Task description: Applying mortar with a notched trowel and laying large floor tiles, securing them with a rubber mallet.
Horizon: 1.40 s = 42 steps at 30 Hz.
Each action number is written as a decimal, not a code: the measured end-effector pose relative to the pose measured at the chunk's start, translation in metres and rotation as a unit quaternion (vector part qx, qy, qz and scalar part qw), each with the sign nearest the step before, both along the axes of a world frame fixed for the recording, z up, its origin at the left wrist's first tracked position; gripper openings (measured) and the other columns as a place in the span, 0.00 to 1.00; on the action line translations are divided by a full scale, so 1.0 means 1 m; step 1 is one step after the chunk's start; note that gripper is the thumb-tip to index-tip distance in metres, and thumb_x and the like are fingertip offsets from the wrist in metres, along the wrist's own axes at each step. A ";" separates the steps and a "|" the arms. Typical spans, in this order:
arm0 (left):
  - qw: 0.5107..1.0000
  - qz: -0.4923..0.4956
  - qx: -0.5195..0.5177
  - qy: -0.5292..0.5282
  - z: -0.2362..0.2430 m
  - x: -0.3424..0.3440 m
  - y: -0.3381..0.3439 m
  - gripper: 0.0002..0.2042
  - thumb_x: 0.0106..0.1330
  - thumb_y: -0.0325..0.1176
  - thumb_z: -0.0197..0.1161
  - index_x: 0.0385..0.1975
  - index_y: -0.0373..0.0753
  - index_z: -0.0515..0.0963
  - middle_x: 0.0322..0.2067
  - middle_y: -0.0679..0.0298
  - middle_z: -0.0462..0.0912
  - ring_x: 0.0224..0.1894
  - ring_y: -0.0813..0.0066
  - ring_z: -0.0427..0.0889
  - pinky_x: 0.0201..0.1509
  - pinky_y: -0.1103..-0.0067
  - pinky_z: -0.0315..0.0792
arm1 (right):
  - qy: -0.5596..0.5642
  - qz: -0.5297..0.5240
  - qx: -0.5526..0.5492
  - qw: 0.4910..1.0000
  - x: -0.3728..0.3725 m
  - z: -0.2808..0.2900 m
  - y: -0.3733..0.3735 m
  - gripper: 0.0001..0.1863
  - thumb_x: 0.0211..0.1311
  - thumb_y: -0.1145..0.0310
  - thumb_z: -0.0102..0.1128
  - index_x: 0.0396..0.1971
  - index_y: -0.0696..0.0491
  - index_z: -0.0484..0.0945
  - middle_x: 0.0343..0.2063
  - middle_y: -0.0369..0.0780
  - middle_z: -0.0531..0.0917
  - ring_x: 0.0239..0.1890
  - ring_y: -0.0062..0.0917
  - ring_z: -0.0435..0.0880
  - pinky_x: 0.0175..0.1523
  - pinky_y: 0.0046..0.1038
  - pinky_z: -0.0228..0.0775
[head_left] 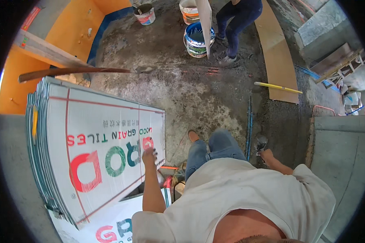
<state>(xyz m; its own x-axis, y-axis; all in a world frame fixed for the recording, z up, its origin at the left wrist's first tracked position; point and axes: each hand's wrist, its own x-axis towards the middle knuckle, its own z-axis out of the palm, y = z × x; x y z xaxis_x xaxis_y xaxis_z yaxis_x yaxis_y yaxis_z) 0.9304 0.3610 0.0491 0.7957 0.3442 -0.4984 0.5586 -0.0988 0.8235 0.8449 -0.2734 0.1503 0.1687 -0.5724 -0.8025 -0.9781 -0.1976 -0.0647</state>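
My left hand (149, 154) is over the white tile cartons (105, 113) at the left, near their inner edge, with curled fingers; what they hold, if anything, is unclear. The cartons are stacked, with red straps and large printed lettering. On my right, my right hand (265, 156) grips a trowel (260, 142), its blade low over a strip of dark, wet mortar (278, 125). Blue pipes (249, 125) run just left of that hand, beside my knee.
A co-worker's legs (233, 32) stand beside an upright board (205, 24) and several buckets (194, 40). A yellow level (278, 87) crosses a tan sheet (275, 60). A long wooden piece (75, 71) lies above the cartons. A grey concrete ledge (340, 154) bounds the right.
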 end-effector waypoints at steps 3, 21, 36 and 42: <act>0.990 0.098 -0.102 -0.021 0.088 0.139 -0.051 0.12 0.60 0.31 0.58 0.43 0.34 0.74 0.31 0.64 0.79 0.23 0.82 0.74 0.21 0.86 0.64 | 0.026 -0.006 0.019 0.999 0.030 -0.013 0.001 0.14 0.56 0.62 0.62 0.23 0.59 0.77 0.17 0.42 0.75 0.18 0.30 0.73 0.22 0.36 0.63; 0.923 0.008 -0.303 0.235 0.090 0.386 -0.190 0.16 0.62 0.35 0.56 0.47 0.36 0.70 0.44 0.58 0.77 0.37 0.67 0.78 0.37 0.74 0.73 | -0.110 0.404 0.091 0.903 0.470 0.019 0.104 0.21 0.57 0.53 0.51 0.32 0.59 0.76 0.29 0.52 0.79 0.32 0.47 0.79 0.39 0.43 0.70; 0.768 0.010 -0.559 0.313 0.056 0.537 -0.243 0.17 0.69 0.41 0.49 0.51 0.38 0.67 0.48 0.62 0.74 0.52 0.67 0.72 0.57 0.69 0.65 | -0.322 0.311 0.228 0.864 0.612 0.010 0.254 0.15 0.55 0.64 0.53 0.38 0.58 0.69 0.28 0.54 0.79 0.31 0.48 0.79 0.38 0.46 0.69; 0.844 0.125 -0.409 0.325 0.034 0.589 -0.228 0.13 0.63 0.34 0.51 0.46 0.38 0.68 0.47 0.61 0.75 0.50 0.61 0.73 0.56 0.63 0.66 | -0.301 0.176 0.209 0.914 0.618 -0.035 0.221 0.13 0.55 0.60 0.54 0.32 0.54 0.80 0.32 0.46 0.81 0.35 0.41 0.80 0.41 0.36 0.72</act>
